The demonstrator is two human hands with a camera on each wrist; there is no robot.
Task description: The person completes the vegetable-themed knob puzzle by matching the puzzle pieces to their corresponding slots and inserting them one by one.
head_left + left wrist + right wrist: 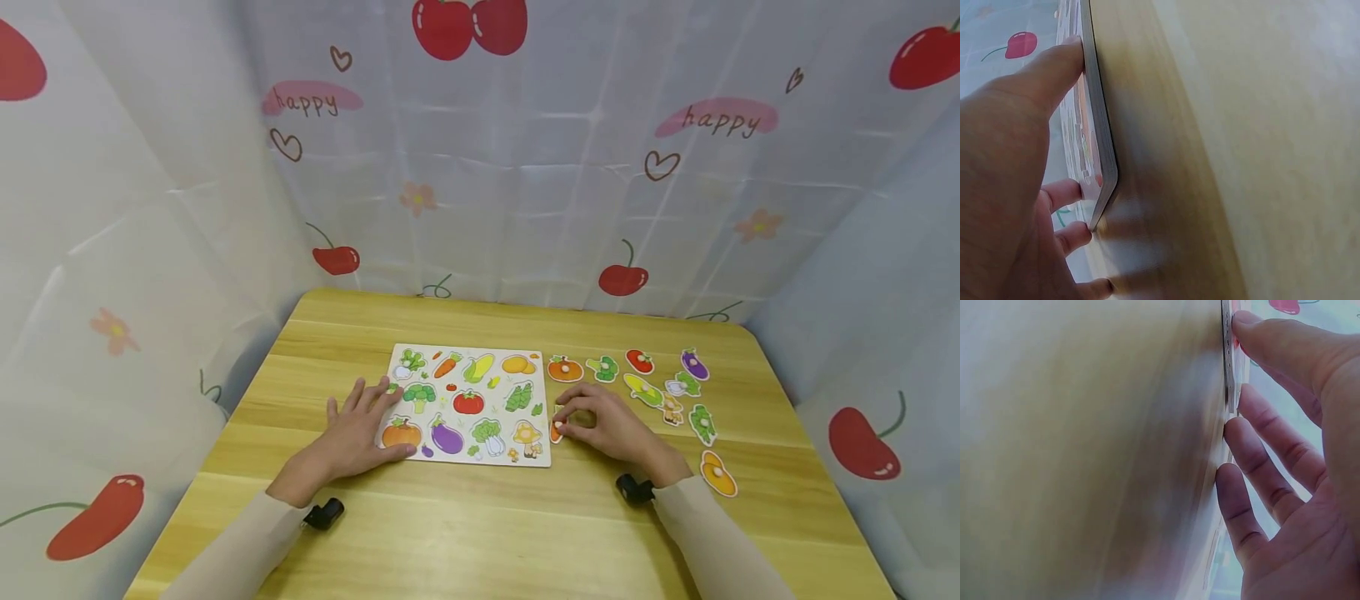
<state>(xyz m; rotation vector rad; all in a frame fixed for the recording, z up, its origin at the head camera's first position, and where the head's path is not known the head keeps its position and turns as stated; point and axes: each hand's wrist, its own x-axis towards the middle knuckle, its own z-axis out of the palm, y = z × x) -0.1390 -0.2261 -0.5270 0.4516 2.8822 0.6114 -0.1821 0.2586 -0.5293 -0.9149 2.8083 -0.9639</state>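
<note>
A white wooden puzzle board (491, 429) printed with vegetables lies flat on the table. Spread over its left side, my left hand (360, 429) rests with straight fingers. The left wrist view has the thumb (1063, 65) on the board's face near its edge and other fingertips about the corner. Just beyond the board's right edge, my right hand (607, 422) pinches an orange carrot piece (556, 432) between thumb and index finger. Those fingers cover part of the piece. In the right wrist view the other fingers (1235, 494) reach down to the tabletop.
Right of the board lie loose knobbed pieces: pumpkin (565, 369), broccoli (602, 368), tomato (640, 361), corn (642, 389), eggplant (694, 364), mushroom (672, 409), potato (718, 474) and several green ones. A cherry-print curtain (495, 208) encloses the wooden table (450, 533).
</note>
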